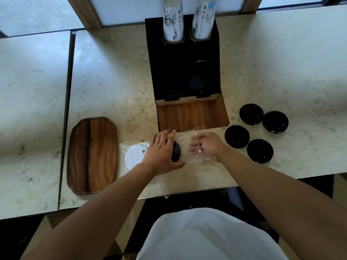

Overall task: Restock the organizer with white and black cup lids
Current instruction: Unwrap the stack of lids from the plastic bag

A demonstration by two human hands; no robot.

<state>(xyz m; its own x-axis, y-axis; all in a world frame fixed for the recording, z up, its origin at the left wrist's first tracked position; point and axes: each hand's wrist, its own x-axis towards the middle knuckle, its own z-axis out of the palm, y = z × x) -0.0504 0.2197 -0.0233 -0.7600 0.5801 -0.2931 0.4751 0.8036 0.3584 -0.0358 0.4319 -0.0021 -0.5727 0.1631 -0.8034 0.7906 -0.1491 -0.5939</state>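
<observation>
left hand (161,149) flat on a black lid (175,152) inside the plastic sleeve (195,145) | right hand (207,145) pinches sleeve | white lids (134,156) beside on counter (112,81) | risk: sleeve snags, lids scatter short of organizer (185,72)

We see crinkly clear plastic wrap (195,145) under both hands, glossy black lids (260,151) right, grained wooden tray (92,156) left.
</observation>
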